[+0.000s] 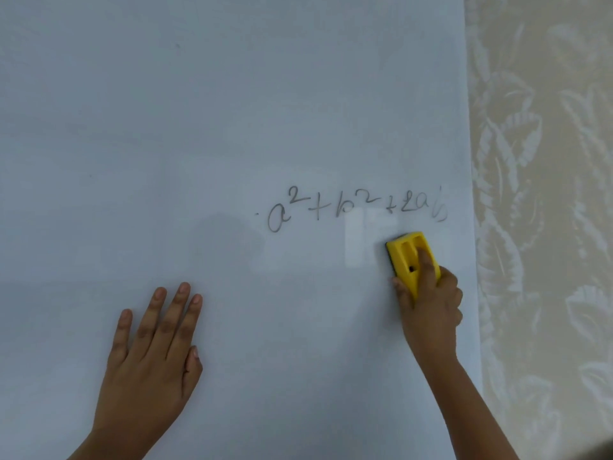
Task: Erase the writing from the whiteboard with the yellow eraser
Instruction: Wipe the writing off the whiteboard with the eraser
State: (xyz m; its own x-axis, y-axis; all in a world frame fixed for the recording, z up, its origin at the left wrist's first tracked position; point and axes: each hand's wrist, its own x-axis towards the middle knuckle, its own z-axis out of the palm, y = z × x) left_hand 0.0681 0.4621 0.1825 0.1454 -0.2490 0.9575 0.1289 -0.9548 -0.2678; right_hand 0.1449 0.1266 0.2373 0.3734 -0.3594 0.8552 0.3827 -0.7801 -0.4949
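A white whiteboard [199, 127] fills most of the head view. Grey handwriting reading "a² + b² + 2ab" [356, 209] runs across its right half; the lower part of the "b²" and the last "b" look smudged and faint. My right hand [431, 303] grips the yellow eraser [409, 260], which has a dark pad underneath and presses on the board just below the "2a". My left hand [156, 353] lies flat on the board at the lower left, fingers spread, holding nothing.
The whiteboard's right edge [471, 194] runs top to bottom. Beyond it lies a beige surface with a pale leaf pattern [544, 194]. A bright rectangular reflection [355, 240] sits on the board left of the eraser.
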